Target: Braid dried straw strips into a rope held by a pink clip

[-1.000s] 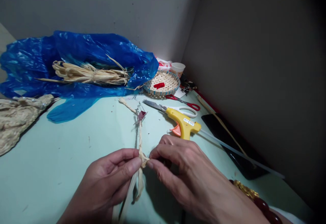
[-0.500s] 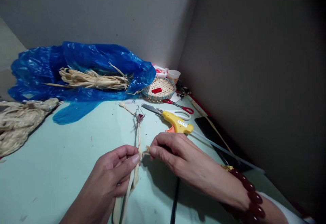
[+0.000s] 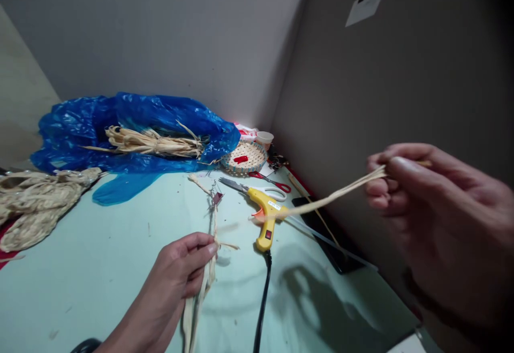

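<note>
My left hand (image 3: 182,275) pinches a braid of pale raffia (image 3: 213,224) against the light green table (image 3: 100,267); loose strands trail down below the fingers. The braid's far end carries a small red binder clip (image 3: 217,198). My right hand (image 3: 437,224) is raised at the right, close to the camera, pinching one long raffia strand (image 3: 321,200) that stretches from the braid up to its fingers.
A yellow glue gun (image 3: 265,218) with a black cord lies just right of the braid, scissors (image 3: 257,187) behind it. A blue plastic bag (image 3: 132,133) holds a raffia bundle. A small woven basket (image 3: 244,156), a cup and a dark phone (image 3: 329,235) sit near the walls. Woven straw (image 3: 36,203) lies left.
My right hand has pulled a strand out from the braid and lifted it up and to the right, toward the camera. The left hand keeps its pinch. The view has tilted up.
</note>
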A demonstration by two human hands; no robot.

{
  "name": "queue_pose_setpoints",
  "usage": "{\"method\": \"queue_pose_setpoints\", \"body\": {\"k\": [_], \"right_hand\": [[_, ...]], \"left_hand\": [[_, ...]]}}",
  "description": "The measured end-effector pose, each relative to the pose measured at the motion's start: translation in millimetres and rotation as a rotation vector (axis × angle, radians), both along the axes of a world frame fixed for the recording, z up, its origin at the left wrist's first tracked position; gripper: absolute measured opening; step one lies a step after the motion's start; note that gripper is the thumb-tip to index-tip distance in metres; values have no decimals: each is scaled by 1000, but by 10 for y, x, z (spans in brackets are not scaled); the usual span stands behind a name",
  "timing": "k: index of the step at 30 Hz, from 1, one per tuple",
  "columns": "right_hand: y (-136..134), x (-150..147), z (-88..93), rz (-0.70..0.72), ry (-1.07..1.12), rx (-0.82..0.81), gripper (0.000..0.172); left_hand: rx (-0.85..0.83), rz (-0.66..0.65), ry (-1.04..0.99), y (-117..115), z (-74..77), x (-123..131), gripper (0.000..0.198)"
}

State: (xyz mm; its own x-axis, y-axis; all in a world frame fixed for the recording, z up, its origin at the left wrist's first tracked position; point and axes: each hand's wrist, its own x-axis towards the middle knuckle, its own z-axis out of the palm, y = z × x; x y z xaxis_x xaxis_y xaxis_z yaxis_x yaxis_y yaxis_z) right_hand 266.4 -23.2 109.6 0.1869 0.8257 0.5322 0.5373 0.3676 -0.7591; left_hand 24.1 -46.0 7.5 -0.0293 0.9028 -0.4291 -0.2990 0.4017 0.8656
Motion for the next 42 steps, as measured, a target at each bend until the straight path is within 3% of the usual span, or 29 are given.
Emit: {"method": "queue_pose_setpoints", "body": {"k": [3,5,9,12,16,20,23,28,33,42], "right_hand": [[-139,128,-174,90,219,-84,5],[-241,198,-383,144,157,-234,11],[-407,287,-740,163,-275,-335,12],[-416,129,-847,218,-620,-186,11],[-258,-456,-846,442,-780,56,20],[-43,-881,-809,512,-941,18,15],[59,-865,-846,526,-928,-92,10],[117,-680,-900,710,-628,-234,17],[120,-659,-779,647,-379,-317,11],[99,-739,-787,666,-457,-407,16]], "left_hand": [[11,12,-8,-2,-2,8,21],[15,5,-35,-6,-12,9,19],[16,-20,-64,-17,-41,-2,17],[42,-42,-43,-18,-78,-13,20],[58,-76,-32,1,-144,-27,23],[50,-45,-51,32,-174,-32,24],[18,-27,-62,53,-177,-33,26],[-7,-40,-63,62,-161,-24,27],[-40,-10,-54,53,-130,-6,30],[-54,-8,-30,49,-79,37,34]]}}
